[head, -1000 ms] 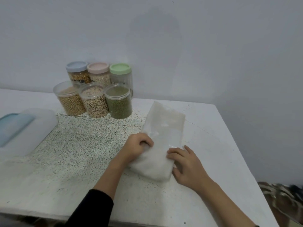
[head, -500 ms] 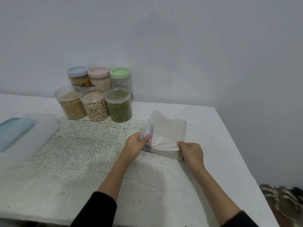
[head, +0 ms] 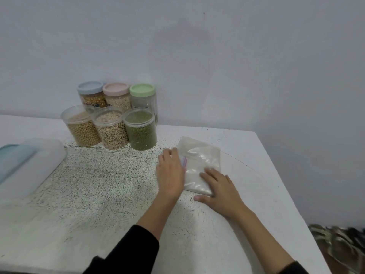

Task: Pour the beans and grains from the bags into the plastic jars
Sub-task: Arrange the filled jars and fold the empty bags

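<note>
Pressing down flat, both your hands rest on the folded bag (head: 199, 165), which lies on the table (head: 256, 175) at about 1 o'clock from centre. Your left hand (head: 170, 173) covers its left edge, by the coloured zip strip, with straight fingers; your right hand (head: 219, 186) lies over its near right corner, fingers spread, so neither grip closes on anything. The bag's long axis runs from 5 o'clock up toward 11 o'clock, pointing roughly at the jars. Those stand at 10 o'clock from the bag, so your left hand is the nearer one to them.

Count: one bag, seemingly emptied; six jars, with three open jars (head: 112, 129) in front, all filled, and three lidded jars (head: 116, 95) behind. The green-lidded jar (head: 143, 99) looks nearly empty. One lidded plastic box (head: 39, 161) sits at 9 o'clock.
</note>
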Demonstrator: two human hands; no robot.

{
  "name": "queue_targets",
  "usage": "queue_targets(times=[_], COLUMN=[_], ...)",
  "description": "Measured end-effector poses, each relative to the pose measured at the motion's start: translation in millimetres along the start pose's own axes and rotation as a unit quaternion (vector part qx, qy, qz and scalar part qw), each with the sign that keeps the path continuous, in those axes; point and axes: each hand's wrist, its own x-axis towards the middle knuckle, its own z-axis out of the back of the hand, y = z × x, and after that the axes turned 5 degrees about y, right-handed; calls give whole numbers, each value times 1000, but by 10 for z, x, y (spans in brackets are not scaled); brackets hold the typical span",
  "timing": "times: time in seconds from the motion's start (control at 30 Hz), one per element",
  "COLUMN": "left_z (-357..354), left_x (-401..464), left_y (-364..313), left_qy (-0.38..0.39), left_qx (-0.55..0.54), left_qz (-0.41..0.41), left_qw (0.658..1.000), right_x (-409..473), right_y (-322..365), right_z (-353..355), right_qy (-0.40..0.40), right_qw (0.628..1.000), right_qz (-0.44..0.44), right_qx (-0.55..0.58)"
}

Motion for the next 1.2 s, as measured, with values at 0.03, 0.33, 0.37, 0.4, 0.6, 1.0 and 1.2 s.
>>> queue_targets(times=[0.03,0.33,0.37,0.4,0.6,1.0,1.2], left_z=[-18,205,256,299,295,139,328], left_x=[-12,-146,-157,-156,-212,-86,-90], left_y=[24,497,496,486,275,21,13], left_qy=[-6,228,230,219,155,205,276], left_qx=[30,-253,-296,-335,-296,-53,-150], left_qz=[-82,-195,-169,-138,-5,113,132], left_qw=[996,920,912,906,943,971,940], right_x=[18,18,8,-11,-63,-132,-161], right_y=[-3,103,97,97,166,204,195], right_z=[11,332,401,463,420,180,179], right_qy=[-9,-11,7,29,-59,5,42], right_qw=[1000,992,987,977,928,956,964], right_qz=[4,-55,-63,-70,-145,-276,-241], right_qx=[3,109,145,201,338,98,100])
